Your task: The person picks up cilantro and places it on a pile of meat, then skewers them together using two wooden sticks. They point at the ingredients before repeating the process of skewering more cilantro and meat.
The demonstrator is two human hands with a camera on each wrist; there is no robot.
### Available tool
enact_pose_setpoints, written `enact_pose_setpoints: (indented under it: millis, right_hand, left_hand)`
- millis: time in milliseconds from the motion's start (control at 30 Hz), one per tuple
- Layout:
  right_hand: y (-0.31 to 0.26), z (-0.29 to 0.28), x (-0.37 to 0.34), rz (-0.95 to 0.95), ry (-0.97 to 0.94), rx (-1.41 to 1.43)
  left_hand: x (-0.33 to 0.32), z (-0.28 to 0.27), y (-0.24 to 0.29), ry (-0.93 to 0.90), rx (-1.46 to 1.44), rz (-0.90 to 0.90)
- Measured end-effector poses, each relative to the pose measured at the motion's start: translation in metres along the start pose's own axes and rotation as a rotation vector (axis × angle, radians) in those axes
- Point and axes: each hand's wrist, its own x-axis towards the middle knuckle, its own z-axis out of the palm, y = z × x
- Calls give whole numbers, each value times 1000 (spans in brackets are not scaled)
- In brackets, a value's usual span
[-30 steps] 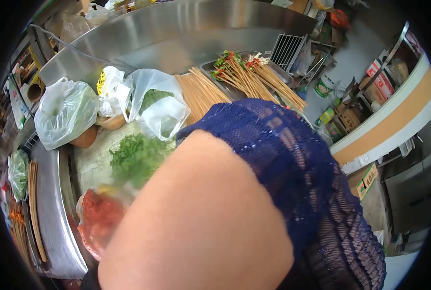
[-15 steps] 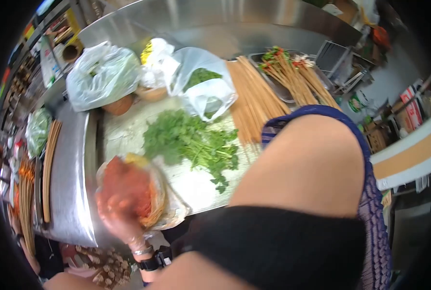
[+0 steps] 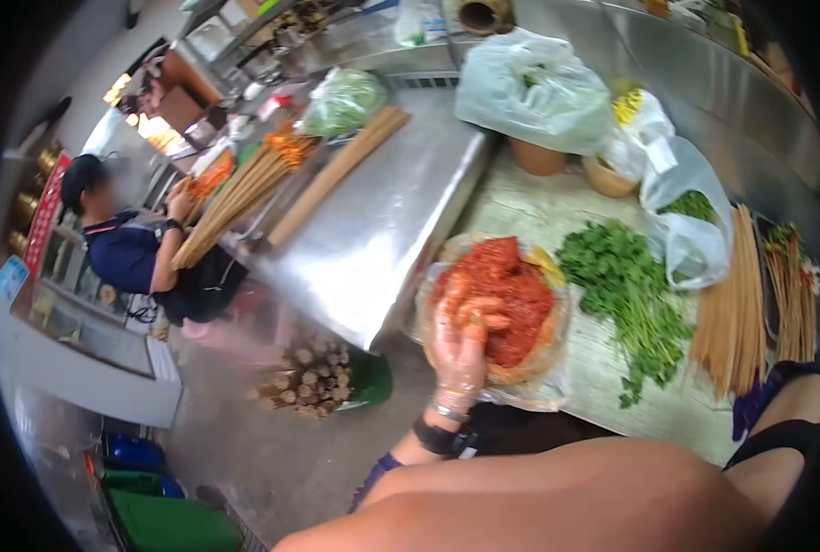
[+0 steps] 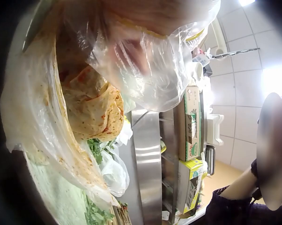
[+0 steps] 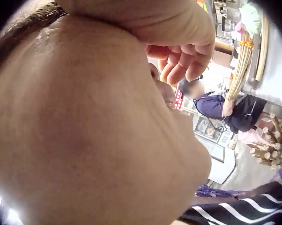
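Observation:
My left hand (image 3: 461, 336), in a clear plastic glove, rests over a mound of red, coarse, wet mixture (image 3: 520, 294) with its fingers loosely bent. Plastic wrap and thin tan sheets (image 3: 520, 371) surround the mound. Up close in the left wrist view, a folded tan sheet (image 4: 96, 108) flecked with red sits below the gloved hand. Bare and raised, my right hand (image 5: 188, 56) is close to my head, fingers loosely curled with nothing seen in them. It is outside the head view. Green coriander (image 3: 622, 290) lies right of the mound.
Plastic bags (image 3: 534, 92) and a brown bowl (image 3: 610, 175) stand at the back. Bare sticks (image 3: 734, 304) and skewers (image 3: 790, 294) lie right. Left are a steel counter (image 3: 373, 221), a stick bundle (image 3: 313, 377) below and a person (image 3: 129, 244) holding skewers (image 3: 244, 198).
The head view has swung left, bringing the other person and the floor into sight. My left hand has come into view over the red mixture; my right arm has shifted to the view's right edge.

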Motion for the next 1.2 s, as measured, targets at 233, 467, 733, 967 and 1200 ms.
enact_pose_setpoints:
  millis: [233,467,733,967,1200]
  right_hand:
    - [-18,-32,0,211,28,79]
    - [-9,-33,3,255,40,130]
    - [-2,-32,4,290,99,242]
    - [16,36,4,269,350,602]
    - [29,41,26,136,426,733]
  left_hand:
    - [-1,-1,2,-36,17,24]
    - [-2,-5,-4,-69,-20,26]
    - [-3,-5,-3,-74,-6,23]
    - [-4,-4,-5,-81,-37,37]
    - [-5,0,-1,-27,13,20]
